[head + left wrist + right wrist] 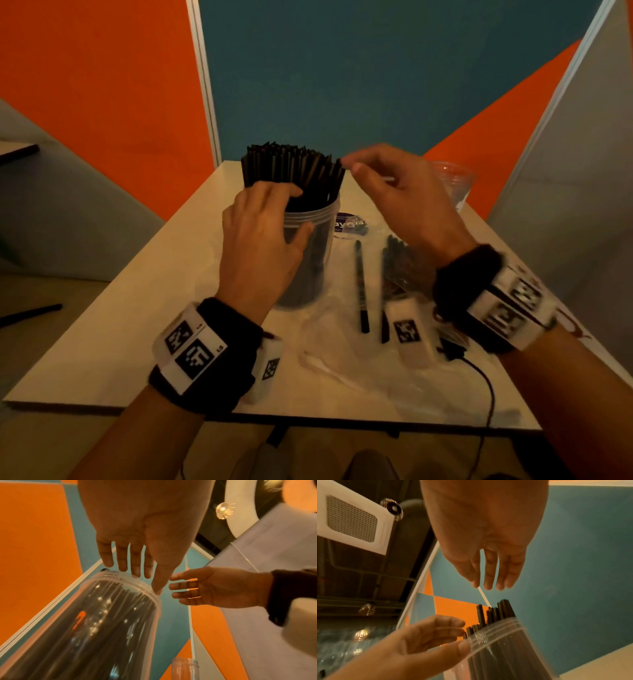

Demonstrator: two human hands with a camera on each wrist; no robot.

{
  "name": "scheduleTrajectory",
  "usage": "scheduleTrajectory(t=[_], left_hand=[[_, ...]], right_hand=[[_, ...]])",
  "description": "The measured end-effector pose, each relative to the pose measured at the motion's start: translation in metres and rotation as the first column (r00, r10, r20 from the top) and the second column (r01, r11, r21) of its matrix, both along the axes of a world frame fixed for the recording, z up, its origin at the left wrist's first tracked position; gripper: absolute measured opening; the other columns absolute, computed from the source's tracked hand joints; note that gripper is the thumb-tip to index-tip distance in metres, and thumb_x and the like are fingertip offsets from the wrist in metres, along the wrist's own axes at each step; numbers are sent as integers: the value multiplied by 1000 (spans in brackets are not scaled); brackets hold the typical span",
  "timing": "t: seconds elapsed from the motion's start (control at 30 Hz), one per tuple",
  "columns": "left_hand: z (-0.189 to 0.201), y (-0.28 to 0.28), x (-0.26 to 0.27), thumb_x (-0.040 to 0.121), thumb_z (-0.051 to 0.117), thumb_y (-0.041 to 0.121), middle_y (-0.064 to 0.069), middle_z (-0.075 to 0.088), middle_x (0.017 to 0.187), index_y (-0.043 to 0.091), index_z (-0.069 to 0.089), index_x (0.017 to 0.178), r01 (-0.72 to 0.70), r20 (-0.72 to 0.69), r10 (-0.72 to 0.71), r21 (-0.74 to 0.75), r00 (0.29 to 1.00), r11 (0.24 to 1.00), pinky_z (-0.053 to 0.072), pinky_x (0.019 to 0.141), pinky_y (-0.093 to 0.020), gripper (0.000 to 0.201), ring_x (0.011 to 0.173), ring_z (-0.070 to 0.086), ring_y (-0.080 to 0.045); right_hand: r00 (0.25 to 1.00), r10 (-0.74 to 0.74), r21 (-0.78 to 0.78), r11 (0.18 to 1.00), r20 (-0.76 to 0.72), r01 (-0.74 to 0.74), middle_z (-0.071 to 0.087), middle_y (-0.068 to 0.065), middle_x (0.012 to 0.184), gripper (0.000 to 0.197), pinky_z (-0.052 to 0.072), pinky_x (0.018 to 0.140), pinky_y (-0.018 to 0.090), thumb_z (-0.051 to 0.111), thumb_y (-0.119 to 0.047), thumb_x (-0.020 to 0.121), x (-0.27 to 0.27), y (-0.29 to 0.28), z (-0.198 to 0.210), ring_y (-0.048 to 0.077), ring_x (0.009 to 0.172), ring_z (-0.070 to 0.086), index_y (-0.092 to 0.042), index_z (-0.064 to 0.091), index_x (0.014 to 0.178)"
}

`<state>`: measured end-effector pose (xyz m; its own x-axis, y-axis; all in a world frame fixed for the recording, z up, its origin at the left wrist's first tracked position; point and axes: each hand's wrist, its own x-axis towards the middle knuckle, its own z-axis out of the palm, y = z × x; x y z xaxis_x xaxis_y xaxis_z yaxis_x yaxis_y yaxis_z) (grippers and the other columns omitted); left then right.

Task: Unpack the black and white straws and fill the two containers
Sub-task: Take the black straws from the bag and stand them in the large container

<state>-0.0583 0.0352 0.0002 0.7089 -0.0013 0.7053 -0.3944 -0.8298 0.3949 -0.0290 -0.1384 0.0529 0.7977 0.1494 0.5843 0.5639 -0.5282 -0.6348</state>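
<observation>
A clear plastic container (308,260) stands on the table, packed with black straws (294,168) that stick out above its rim. My left hand (301,209) rests on it, the thumb against the rim's outside and the fingers laid on the straws just above the rim (123,574). My right hand (349,163) hovers at the top right of the bundle. Its fingers are extended and its fingertips (488,586) sit just above the straw tops (503,608), holding nothing. A second, empty clear container (452,185) stands at the back right of the table.
Loose black straws (361,287) and a wrapped bundle (397,267) lie on crumpled clear plastic (342,359) to the right of the full container. A purple label (346,224) lies behind them. A black cable (479,377) runs over the table's front right. One black straw (30,313) lies on the floor at the left.
</observation>
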Motion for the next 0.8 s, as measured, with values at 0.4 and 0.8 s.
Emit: scheduleTrajectory(t=[0.4, 0.8], left_hand=[[-44, -72, 8, 92, 53, 20, 1, 53, 114, 25, 50, 119, 604, -594, -359, 282, 720, 746, 47, 83, -43, 28, 98, 55, -21], [-26, -88, 19, 86, 60, 14, 7, 59, 88, 25, 63, 88, 595, -418, -518, 71, 746, 800, 47, 70, -25, 11, 75, 54, -7]], right_hand=[[811, -224, -689, 671, -540, -273, 65, 4, 110, 28, 47, 83, 30, 46, -29, 95, -103, -30, -55, 19, 98, 61, -16, 62, 114], [609, -686, -848, 529, -398, 41, 32, 14, 142, 39, 39, 103, 49, 31, -20, 100, -27, 4, -91, 37, 128, 40, -9, 26, 137]])
